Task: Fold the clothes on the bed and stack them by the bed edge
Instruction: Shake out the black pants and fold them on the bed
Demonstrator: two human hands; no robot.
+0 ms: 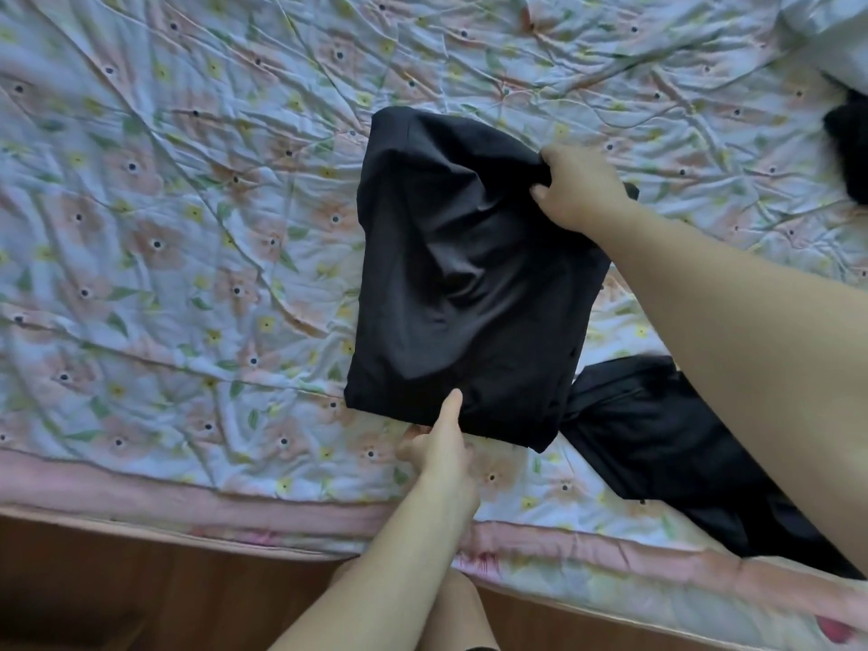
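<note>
Lying on the flowered bedsheet (pixel 164 227) near the bed edge (pixel 235 509), the folded black garment (pixel 460 284) forms a rough upright rectangle, its surface rumpled with a soft dent in the middle. The left hand (pixel 441 451) pinches the garment's near edge, thumb on top of the cloth and fingers tucked beneath. The right hand (pixel 580 187) grips the garment's far right corner, fingers curled into a bunch of the fabric, the forearm running back across the garment's right side. Just right of the garment, touching its near right corner, a second black garment (pixel 667 444) lies on the bedsheet and reaches toward the bed edge, partly hidden under the right forearm. Well to the right of the folded garment, at the picture's border, a further dark piece of clothing (pixel 850 148) shows only in part, with a pale pillow (pixel 831 30) beyond it. Below the bed edge, on the near side of the garment, runs a brown wooden floor (pixel 117 584).
</note>
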